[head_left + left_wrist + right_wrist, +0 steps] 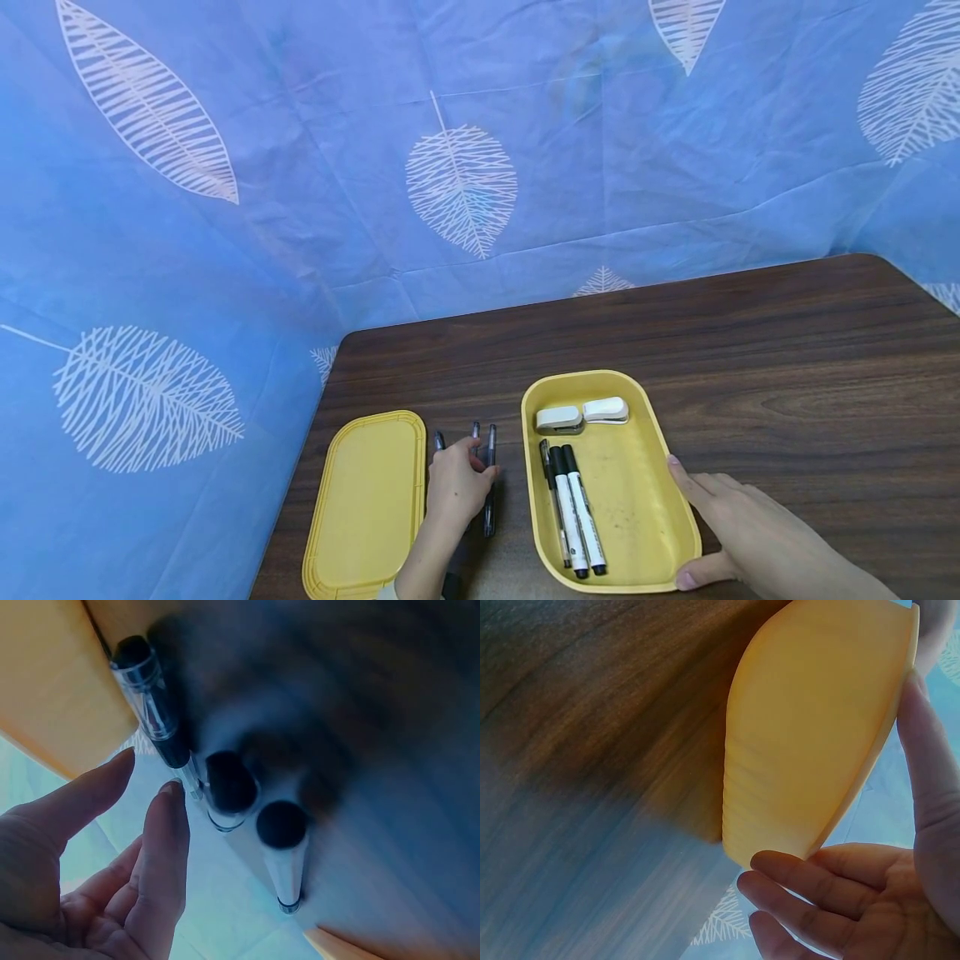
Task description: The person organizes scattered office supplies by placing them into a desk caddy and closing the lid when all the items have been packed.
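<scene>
My left hand (459, 483) reaches down over several dark-capped pens on the table, between a yellow lid and a yellow box. In the left wrist view its thumb and forefinger stand apart, fingertips close to a clear pen (154, 712) with a black end. Two more pens (231, 784) lie beside that one. The rightmost pen (491, 483) shows just past the fingers in the head view. My right hand (750, 525) rests against the near right corner of the yellow box (660, 442), thumb at the rim, its other fingers extended along the outer wall.
Inside the box lie two white-barrelled markers (577, 517), a slim black-capped pen (555, 500) and two small white staplers (559, 419). The yellow lid (371, 500) lies flat at the left on the dark wooden table (810, 375). A blue leaf-print cloth (322, 167) hangs behind.
</scene>
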`<state>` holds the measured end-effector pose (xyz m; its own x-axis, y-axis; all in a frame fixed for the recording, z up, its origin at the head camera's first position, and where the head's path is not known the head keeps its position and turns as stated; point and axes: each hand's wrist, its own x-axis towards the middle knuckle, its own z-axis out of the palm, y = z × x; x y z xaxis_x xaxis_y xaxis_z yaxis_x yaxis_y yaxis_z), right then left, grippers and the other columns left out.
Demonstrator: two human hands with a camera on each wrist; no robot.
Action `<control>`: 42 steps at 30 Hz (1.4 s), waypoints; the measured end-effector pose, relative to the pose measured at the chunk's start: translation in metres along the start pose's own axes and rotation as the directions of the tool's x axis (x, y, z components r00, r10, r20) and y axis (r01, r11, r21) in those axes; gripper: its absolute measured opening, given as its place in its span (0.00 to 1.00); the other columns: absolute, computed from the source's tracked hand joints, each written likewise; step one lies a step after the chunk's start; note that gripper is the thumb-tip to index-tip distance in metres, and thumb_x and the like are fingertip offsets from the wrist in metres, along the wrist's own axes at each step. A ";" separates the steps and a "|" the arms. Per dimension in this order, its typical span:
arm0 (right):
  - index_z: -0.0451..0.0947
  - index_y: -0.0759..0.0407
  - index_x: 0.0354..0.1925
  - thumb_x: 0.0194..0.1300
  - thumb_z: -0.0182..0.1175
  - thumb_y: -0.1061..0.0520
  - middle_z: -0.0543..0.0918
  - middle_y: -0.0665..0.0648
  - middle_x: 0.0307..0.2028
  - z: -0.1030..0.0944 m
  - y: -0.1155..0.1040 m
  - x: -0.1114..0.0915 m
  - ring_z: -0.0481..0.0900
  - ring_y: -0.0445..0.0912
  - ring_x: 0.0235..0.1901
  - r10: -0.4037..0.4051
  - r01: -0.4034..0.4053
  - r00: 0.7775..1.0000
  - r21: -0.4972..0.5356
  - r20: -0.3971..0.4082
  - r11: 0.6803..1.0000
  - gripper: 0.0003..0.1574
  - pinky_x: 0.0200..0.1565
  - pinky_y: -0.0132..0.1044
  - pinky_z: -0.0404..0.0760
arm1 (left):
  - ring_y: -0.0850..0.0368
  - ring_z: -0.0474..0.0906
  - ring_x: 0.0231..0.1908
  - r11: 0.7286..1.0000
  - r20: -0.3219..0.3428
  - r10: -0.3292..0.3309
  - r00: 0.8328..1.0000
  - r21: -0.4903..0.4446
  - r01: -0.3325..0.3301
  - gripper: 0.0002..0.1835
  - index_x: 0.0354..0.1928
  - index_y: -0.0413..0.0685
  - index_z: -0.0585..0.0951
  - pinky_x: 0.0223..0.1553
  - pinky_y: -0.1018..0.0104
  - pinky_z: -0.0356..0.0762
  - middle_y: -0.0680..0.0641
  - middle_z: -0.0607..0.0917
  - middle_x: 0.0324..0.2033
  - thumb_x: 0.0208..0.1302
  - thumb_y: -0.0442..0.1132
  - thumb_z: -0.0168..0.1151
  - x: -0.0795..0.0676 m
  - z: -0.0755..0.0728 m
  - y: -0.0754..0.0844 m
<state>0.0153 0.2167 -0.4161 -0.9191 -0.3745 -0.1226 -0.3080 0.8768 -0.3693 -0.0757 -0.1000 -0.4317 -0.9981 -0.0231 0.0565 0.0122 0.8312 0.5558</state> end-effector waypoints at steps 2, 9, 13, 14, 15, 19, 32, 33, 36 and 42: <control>0.50 0.66 0.74 0.37 0.59 0.18 0.78 0.46 0.53 0.000 0.000 0.000 0.76 0.45 0.46 0.000 0.000 1.000 -0.002 0.003 1.000 0.80 0.41 0.41 0.79 | 0.64 0.72 0.16 1.000 0.006 -0.007 1.000 -0.003 0.007 0.22 0.48 0.39 0.84 0.17 0.71 0.69 0.52 0.82 0.17 0.48 0.35 0.76 0.000 0.000 0.000; 0.50 0.66 0.74 0.38 0.58 0.17 0.78 0.46 0.51 0.002 0.002 -0.001 0.77 0.44 0.45 -0.023 0.023 1.000 -0.010 -0.011 1.000 0.80 0.39 0.40 0.79 | 0.61 0.72 0.17 0.999 0.041 -0.031 0.999 0.016 0.031 0.24 0.50 0.40 0.83 0.17 0.70 0.69 0.51 0.81 0.18 0.47 0.35 0.77 0.001 0.000 0.000; 0.50 0.66 0.74 0.39 0.58 0.17 0.78 0.45 0.50 0.003 0.002 -0.002 0.77 0.43 0.44 -0.031 0.030 0.999 -0.016 -0.020 0.999 0.79 0.39 0.39 0.78 | 0.60 0.72 0.19 0.998 0.071 -0.054 0.996 0.026 0.053 0.25 0.50 0.41 0.83 0.18 0.69 0.70 0.51 0.81 0.20 0.47 0.35 0.77 0.002 0.002 0.000; 0.50 0.66 0.74 0.39 0.59 0.18 0.78 0.45 0.50 0.003 0.002 -0.002 0.77 0.43 0.44 -0.027 0.027 0.999 -0.017 -0.017 0.999 0.79 0.39 0.39 0.78 | 0.59 0.73 0.19 0.998 0.075 -0.055 0.996 0.026 0.053 0.24 0.50 0.41 0.83 0.18 0.69 0.70 0.51 0.81 0.20 0.47 0.35 0.77 0.002 0.002 -0.001; 0.50 0.66 0.74 0.39 0.59 0.18 0.78 0.46 0.50 0.003 0.002 -0.002 0.77 0.44 0.44 -0.027 0.027 0.999 -0.019 -0.018 0.999 0.79 0.39 0.39 0.78 | 0.59 0.73 0.19 0.998 0.079 -0.055 0.995 0.028 0.053 0.24 0.50 0.41 0.83 0.19 0.69 0.71 0.51 0.81 0.20 0.47 0.35 0.76 0.002 0.002 -0.001; 0.50 0.65 0.74 0.39 0.59 0.18 0.78 0.44 0.49 0.001 0.002 -0.002 0.76 0.42 0.43 -0.021 0.021 1.000 -0.002 -0.005 1.000 0.79 0.38 0.38 0.78 | 0.59 0.73 0.19 0.999 0.090 -0.042 0.995 0.029 0.040 0.24 0.50 0.41 0.83 0.18 0.68 0.71 0.50 0.81 0.20 0.47 0.34 0.76 0.002 0.003 -0.002; 0.46 0.62 0.75 0.40 0.57 0.18 0.76 0.39 0.44 0.000 0.002 -0.004 0.75 0.38 0.42 -0.059 0.059 0.998 0.015 -0.014 0.998 0.79 0.38 0.37 0.78 | 0.61 0.75 0.18 0.999 0.078 0.031 0.996 0.024 -0.033 0.24 0.49 0.37 0.83 0.18 0.69 0.72 0.50 0.81 0.20 0.46 0.30 0.75 0.002 0.005 -0.005; 0.45 0.61 0.76 0.40 0.57 0.18 0.76 0.39 0.44 0.000 0.002 -0.004 0.75 0.38 0.42 -0.063 0.063 0.998 0.019 -0.018 0.998 0.79 0.38 0.37 0.78 | 0.60 0.75 0.19 0.999 0.083 0.026 0.996 0.021 -0.028 0.23 0.49 0.37 0.83 0.18 0.69 0.72 0.50 0.81 0.20 0.46 0.30 0.74 0.002 0.005 -0.005; 0.43 0.59 0.76 0.40 0.56 0.18 0.77 0.40 0.46 0.000 0.002 -0.005 0.75 0.38 0.43 -0.070 0.070 0.997 0.023 -0.027 0.997 0.79 0.38 0.37 0.78 | 0.60 0.75 0.18 1.000 0.090 0.018 0.996 0.009 -0.019 0.22 0.49 0.38 0.83 0.17 0.70 0.71 0.50 0.81 0.21 0.48 0.29 0.73 0.002 0.005 -0.004; 0.48 0.62 0.75 0.39 0.57 0.17 0.78 0.42 0.48 0.001 0.001 -0.003 0.76 0.41 0.44 -0.039 0.039 0.999 0.001 -0.017 0.999 0.79 0.39 0.38 0.78 | 0.61 0.72 0.16 1.000 0.097 -0.003 0.995 0.007 0.002 0.19 0.47 0.38 0.84 0.15 0.71 0.69 0.51 0.80 0.19 0.49 0.27 0.71 0.001 0.004 -0.003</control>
<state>0.0180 0.2184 -0.4168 -0.9104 -0.4033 -0.0923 -0.3434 0.8611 -0.3750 -0.0770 -0.1004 -0.4364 -0.9993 0.0285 -0.0253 0.0099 0.8352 0.5499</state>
